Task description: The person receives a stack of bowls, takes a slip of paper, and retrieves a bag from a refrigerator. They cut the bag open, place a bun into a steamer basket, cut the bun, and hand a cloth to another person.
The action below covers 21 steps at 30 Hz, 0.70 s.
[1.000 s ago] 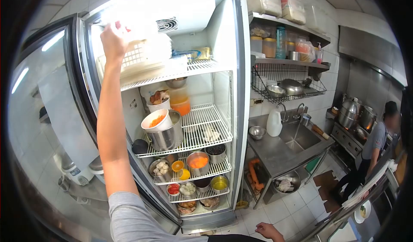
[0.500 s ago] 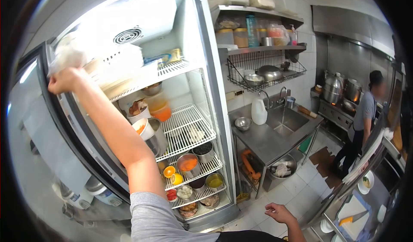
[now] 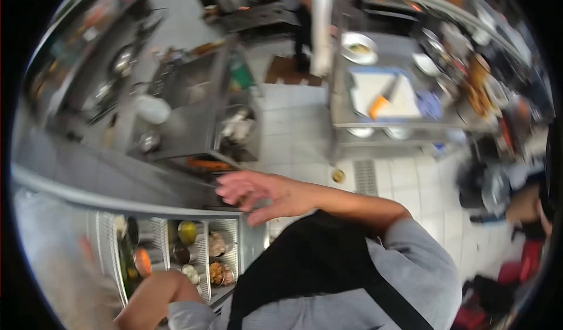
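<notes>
My right hand (image 3: 255, 196) is raised in front of my apron, its fingers apart and nothing in them, near the front edge of the open fridge (image 3: 243, 245). My left forearm (image 3: 149, 298) reaches across the fridge at the lower left. Blur at the left edge hides my left hand; a pale, whitish smear (image 3: 56, 254) shows there. On the fridge's wire shelves stand a container of orange food (image 3: 142, 262), a container of yellow-green liquid (image 3: 187, 232) and several bowls of food.
A steel sink table (image 3: 190, 104) stands beyond the fridge. Across the tiled floor is a steel counter (image 3: 381, 48) with a white board (image 3: 402, 98), an orange-handled knife (image 3: 380, 104) and a bowl (image 3: 359, 48). A person (image 3: 300, 13) stands at the back; another person's arm (image 3: 525, 204) shows at right.
The view has swung right and downward. My right hand has come up from the lower edge in front of my body. The left hand, earlier at a pale bag on the top shelf, is now lost in blur.
</notes>
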Motion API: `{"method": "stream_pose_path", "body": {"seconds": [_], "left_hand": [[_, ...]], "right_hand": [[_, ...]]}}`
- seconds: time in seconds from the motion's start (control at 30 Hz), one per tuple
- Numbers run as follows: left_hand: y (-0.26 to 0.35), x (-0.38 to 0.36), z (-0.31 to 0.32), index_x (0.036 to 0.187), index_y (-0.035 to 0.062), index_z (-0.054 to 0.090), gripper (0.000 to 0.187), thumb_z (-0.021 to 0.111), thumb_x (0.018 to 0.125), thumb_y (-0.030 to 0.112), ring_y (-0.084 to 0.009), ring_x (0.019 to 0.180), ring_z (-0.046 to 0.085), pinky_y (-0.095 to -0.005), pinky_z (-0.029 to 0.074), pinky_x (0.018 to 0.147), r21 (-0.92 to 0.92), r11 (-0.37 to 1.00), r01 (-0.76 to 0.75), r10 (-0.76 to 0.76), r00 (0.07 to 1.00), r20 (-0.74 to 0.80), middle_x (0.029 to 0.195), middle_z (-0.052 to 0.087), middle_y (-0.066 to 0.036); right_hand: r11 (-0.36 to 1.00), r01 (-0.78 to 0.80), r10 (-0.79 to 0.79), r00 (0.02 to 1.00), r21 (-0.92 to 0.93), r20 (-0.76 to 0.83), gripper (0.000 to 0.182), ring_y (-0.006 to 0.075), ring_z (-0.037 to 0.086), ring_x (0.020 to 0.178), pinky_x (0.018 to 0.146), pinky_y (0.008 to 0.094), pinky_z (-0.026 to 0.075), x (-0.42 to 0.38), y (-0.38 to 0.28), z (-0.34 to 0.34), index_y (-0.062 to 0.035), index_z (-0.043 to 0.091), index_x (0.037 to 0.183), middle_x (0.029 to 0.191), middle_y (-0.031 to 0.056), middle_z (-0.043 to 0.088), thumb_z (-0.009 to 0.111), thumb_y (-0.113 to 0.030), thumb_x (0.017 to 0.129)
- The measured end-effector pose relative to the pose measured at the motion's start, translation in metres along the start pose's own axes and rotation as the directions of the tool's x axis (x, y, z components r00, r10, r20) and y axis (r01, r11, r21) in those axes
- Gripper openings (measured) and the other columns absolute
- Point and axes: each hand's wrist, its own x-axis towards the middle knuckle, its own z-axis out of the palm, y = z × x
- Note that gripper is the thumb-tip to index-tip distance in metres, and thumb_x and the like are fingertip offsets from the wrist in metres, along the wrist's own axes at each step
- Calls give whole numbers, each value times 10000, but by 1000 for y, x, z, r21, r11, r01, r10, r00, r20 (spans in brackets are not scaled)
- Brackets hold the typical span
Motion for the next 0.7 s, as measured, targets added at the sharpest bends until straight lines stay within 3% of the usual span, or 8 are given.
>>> {"method": "stream_pose_path", "body": {"seconds": [0.07, 0.17, 0.23, 0.3, 0.43, 0.5, 0.57, 0.7], "left_hand": [[26, -100, 31, 966, 41, 558, 148, 576, 889, 166, -179, 871, 555, -349, 499, 783, -184, 889, 419, -362, 890, 276, 910, 548, -70], [99, -254, 97, 971, 63, 575, 151, 575, 916, 203, -157, 882, 547, -322, 485, 800, -43, 54, 998, -687, 69, 723, 890, 545, -39], [171, -354, 130, 1045, 61, 594, 186, 486, 985, 200, -172, 940, 558, -331, 458, 906, -52, -675, 736, -463, -368, 806, 956, 578, -28], [240, -347, 163, 1196, 39, 552, 302, 540, 965, 234, -214, 1049, 581, -355, 462, 935, 218, -863, 456, -94, -569, 817, 1075, 617, -93], [319, -434, 176, 1280, -7, 499, 413, 555, 970, 260, -239, 1101, 582, -383, 472, 953, 327, -114, 938, -243, -346, 906, 1161, 606, -121], [347, -454, 198, 1316, -31, 461, 464, 556, 969, 261, -256, 1126, 582, -398, 481, 959, 465, -744, 479, -34, -723, 690, 1233, 578, -167], [357, -484, 213, 1347, -7, 436, 465, 523, 979, 263, -272, 1151, 575, -419, 481, 976, 401, -806, 436, -1, -678, 735, 1284, 552, -181], [354, -494, 242, 1352, 1, 426, 509, 473, 986, 351, -304, 1181, 556, -454, 458, 1012, 281, -819, 500, -122, -630, 767, 1304, 548, -161]], "right_hand": [[994, 104, -107, 992, -46, -70, 912, 191, 364, 1336, 1087, 387, 343, -20, -8, 0, -133, 181, 1503, 1477, 97, 350, 761, -89, 801], [996, 72, -85, 957, -54, -276, 1110, 217, 288, 1382, 1127, 414, 265, -70, 7, -31, -115, 22, 1526, 1487, 109, 317, 815, -128, 749], [987, -79, 148, 785, 140, -602, 806, 251, 511, 1209, 919, 414, 500, -117, 19, -54, -59, 261, 1462, 1334, 114, 508, 748, -145, 826], [938, -27, 299, 570, 347, -765, 553, 244, 660, 952, 635, 356, 615, -163, 32, -79, -11, 474, 1329, 1164, 135, 628, 705, -201, 864], [942, -172, 336, 534, 290, -776, 584, 241, 657, 946, 676, 351, 607, -220, 19, -137, 33, 463, 1322, 1136, 140, 634, 696, -261, 874], [947, -258, 312, 597, 192, -739, 591, 235, 661, 924, 678, 340, 600, -256, 11, -191, 41, 469, 1315, 1110, 141, 644, 682, -304, 885], [846, -533, 408, 664, -14, -627, 553, 197, 644, 912, 703, 352, 569, -297, 16, -262, -51, 493, 1316, 1092, 108, 643, 640, -393, 908], [479, -829, -32, 314, -290, -949, 503, 290, 629, 970, 778, 374, 522, -332, -30, -358, -28, 542, 1207, 1154, 219, 588, 677, -344, 841]]}}
